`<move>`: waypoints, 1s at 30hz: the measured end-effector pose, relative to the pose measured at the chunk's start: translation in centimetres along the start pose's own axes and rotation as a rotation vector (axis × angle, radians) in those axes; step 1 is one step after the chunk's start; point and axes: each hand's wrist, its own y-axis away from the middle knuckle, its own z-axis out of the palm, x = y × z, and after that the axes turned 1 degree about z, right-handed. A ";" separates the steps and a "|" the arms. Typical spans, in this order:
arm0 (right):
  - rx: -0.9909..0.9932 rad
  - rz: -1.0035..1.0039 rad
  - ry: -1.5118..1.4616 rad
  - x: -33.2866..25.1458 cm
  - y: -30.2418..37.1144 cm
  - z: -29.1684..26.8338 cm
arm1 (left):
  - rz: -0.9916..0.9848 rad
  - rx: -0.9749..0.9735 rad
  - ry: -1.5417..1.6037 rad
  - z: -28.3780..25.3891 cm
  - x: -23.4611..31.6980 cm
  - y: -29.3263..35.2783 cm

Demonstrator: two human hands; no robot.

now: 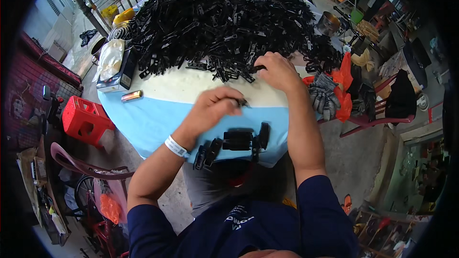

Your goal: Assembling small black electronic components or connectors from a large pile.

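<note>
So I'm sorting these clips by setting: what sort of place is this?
Probably an informal open-air workshop for hand assembly: a huge heap of small black plastic parts covers a round table under pale blue cloth, with a red plastic crate and grey work gloves nearby.

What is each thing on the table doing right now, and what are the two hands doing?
Pile of black plastic parts: heaped loose on the table.
Right hand: reaching into the pile's near edge, fingers on a part.
Left hand: closed, pinching a small dark piece.
Row of black parts: laid out at the table's near edge.
Lighter: lying flat, untouched.
Grey gloves: off, lying beside the table.
Red crate: standing on the floor.
</note>
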 end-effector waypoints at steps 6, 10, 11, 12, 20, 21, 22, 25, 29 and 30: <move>0.218 0.163 -0.226 -0.1 0.0 -0.8 | 0.059 0.329 -0.083 -2.9 0.9 -1.0; 0.384 0.097 -0.205 -1.3 0.1 -0.3 | 0.062 0.433 -0.050 -3.1 0.9 -1.3; 0.481 -0.046 -0.144 -1.5 0.2 -0.1 | 0.054 0.460 -0.028 -3.2 0.9 -1.4; 0.436 -0.054 -0.291 -2.4 0.2 -0.1 | 0.053 0.465 -0.028 -3.3 0.7 -1.5; 0.192 0.044 -0.162 0.1 2.5 -2.2 | 0.068 0.462 0.010 -3.4 0.3 -1.6; 0.192 0.052 -0.150 0.5 2.7 -2.2 | 0.069 0.453 0.021 -3.4 0.3 -1.6; 0.168 0.042 -0.145 1.0 2.7 -1.9 | 0.064 0.443 -0.001 -3.4 0.3 -1.7; 0.106 0.017 -0.173 0.7 2.1 -1.1 | 0.054 0.436 -0.012 -3.4 0.4 -1.7; 0.034 0.091 0.005 -0.9 1.0 -0.4 | 0.057 0.432 -0.054 -3.4 0.3 -1.5; 0.097 0.141 -0.062 -0.4 0.9 -0.3 | 0.057 0.431 -0.077 -3.4 0.2 -1.4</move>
